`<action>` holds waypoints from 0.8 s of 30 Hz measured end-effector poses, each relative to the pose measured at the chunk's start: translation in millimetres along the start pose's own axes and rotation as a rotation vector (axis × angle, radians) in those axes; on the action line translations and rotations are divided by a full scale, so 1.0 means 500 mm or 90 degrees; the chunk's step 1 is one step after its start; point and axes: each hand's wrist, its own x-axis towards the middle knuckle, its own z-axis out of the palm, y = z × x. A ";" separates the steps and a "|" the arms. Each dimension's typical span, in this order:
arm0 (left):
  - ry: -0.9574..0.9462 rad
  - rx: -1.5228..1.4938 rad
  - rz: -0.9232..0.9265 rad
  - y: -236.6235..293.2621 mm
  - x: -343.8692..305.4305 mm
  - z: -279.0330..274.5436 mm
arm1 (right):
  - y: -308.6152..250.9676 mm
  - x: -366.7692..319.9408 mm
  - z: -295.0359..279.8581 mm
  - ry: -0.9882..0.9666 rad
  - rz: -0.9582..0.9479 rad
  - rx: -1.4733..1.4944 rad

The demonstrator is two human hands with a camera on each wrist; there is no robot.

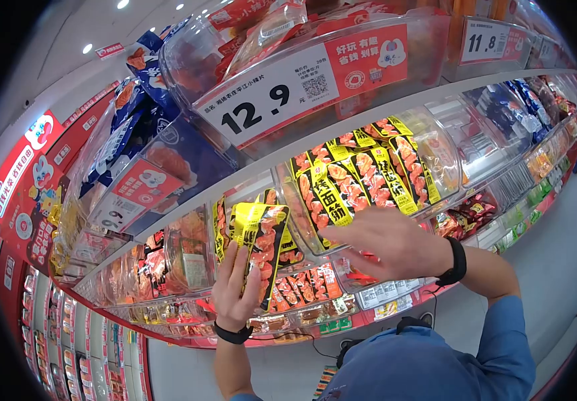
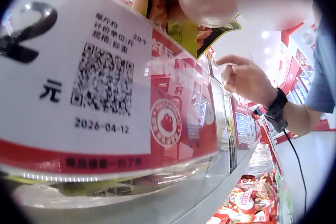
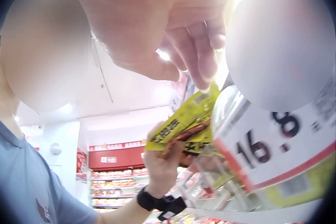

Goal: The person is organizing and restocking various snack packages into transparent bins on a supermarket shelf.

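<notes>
In the head view my left hand [image 1: 236, 297] grips a black and yellow snack packet [image 1: 267, 244] with pictures of reddish food, thumb on one side and fingers on the other. This packet is up in front of a clear bin where more packets of the same kind show behind it. My right hand [image 1: 399, 248] hovers at the front of the neighbouring bin, which holds several matching yellow and black packets [image 1: 362, 175]. Its fingers are loosely extended with nothing between them. In the right wrist view, the right fingertips [image 3: 206, 81] overlap the top corner of the held packet [image 3: 184, 124].
Above stands a bin with a 12.9 price card [image 1: 255, 107], and blue packets [image 1: 118, 134] fill one at left. A lower tier holds red packets [image 1: 305, 287]. Grey floor [image 1: 536, 281] lies to the right; stocked shelves [image 1: 81, 334] stand at lower left.
</notes>
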 end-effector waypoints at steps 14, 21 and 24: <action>0.073 -0.111 -0.065 0.014 -0.025 0.043 | -0.023 0.073 0.104 -0.076 -0.132 -0.026; 0.087 -0.111 -0.148 0.021 -0.007 0.043 | -0.027 0.066 0.012 0.070 -0.200 -0.203; 0.090 -0.104 -0.137 0.017 -0.012 0.048 | 0.004 0.047 -0.036 0.102 -0.153 -0.296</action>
